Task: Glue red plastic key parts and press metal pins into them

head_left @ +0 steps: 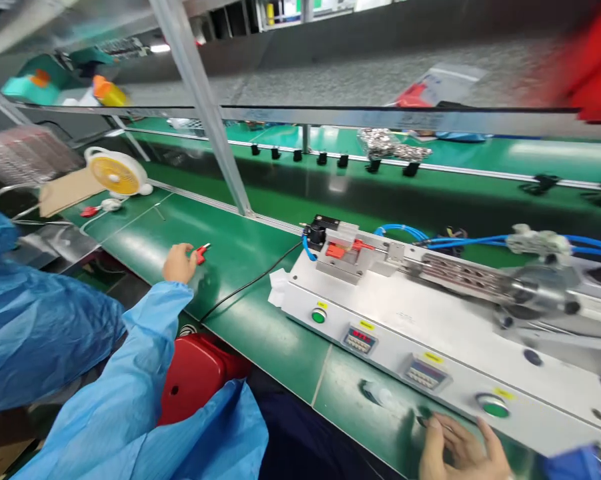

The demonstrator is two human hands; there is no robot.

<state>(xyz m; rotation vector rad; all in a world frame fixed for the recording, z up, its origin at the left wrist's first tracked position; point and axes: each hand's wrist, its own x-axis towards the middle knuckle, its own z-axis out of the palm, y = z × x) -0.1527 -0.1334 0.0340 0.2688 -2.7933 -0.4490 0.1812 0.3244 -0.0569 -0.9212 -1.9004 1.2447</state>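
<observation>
My left hand point(179, 263) reaches out in a blue sleeve over the green bench point(230, 260) and pinches a small red part point(201, 251) between its fingertips. My right hand point(461, 450) lies at the bottom edge of the view, fingers stretched flat on the bench just in front of the white machine point(430, 327). The hand is nearest to the machine's large green button point(495, 407). On top of the machine a red piece point(336, 251) sits in a metal clamp.
A person in a blue gown point(30, 320) is close on my left. A slanted metal post point(205, 107) crosses the bench. Blue hoses point(480, 241), a black cable point(250, 283), a small fan point(116, 173), a red container point(195, 373) below and a green conveyor point(430, 193) lie around.
</observation>
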